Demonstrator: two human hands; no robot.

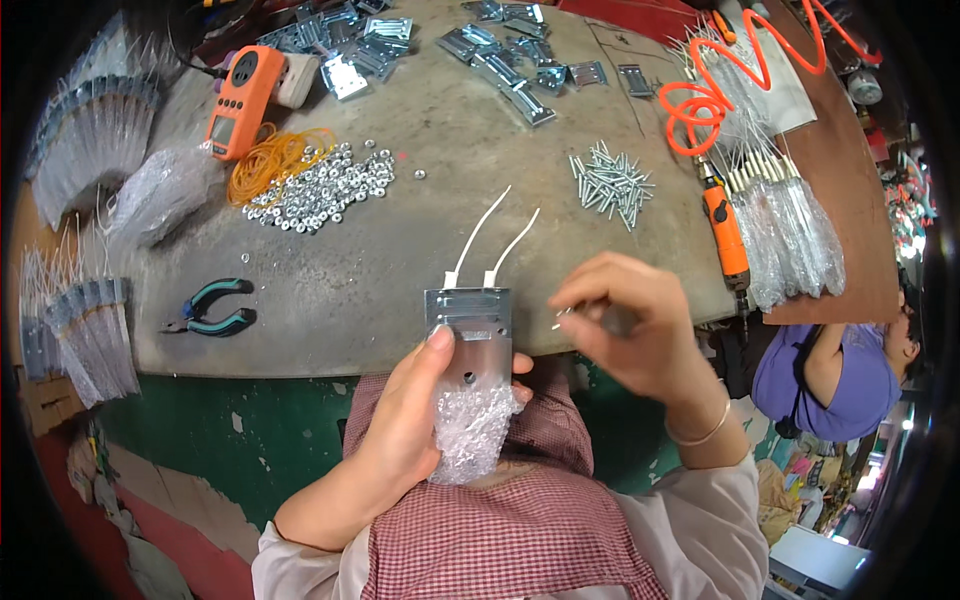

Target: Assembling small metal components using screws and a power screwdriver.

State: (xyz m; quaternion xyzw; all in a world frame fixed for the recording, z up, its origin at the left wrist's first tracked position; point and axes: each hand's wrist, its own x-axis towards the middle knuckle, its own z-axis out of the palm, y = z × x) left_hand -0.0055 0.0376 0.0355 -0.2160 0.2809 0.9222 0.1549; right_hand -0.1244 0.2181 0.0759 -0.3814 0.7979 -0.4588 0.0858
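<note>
Left hand (pixel 405 420) has a closed grip on a flat metal bracket part (pixel 470 335) with two white wires (pixel 495 240) sticking out its far end; clear bubble wrap (pixel 472 430) is bunched under the palm. The part is held in the air at the near edge of the surface (pixel 420 230), over the lap. Right hand (pixel 625 325) is pinched shut on a small thin metal piece, likely a screw (pixel 562 318), just right of the bracket, not touching it. Screw pile (pixel 612 183) and nut pile (pixel 325 188) lie further out, green-handled pliers (pixel 210 310) off to the left, orange power driver (pixel 727 235) to the right. My read: keep the bracket level, thumb clear of the hole, wires pointing away, and bring the screw in straight, not angled.
</note>
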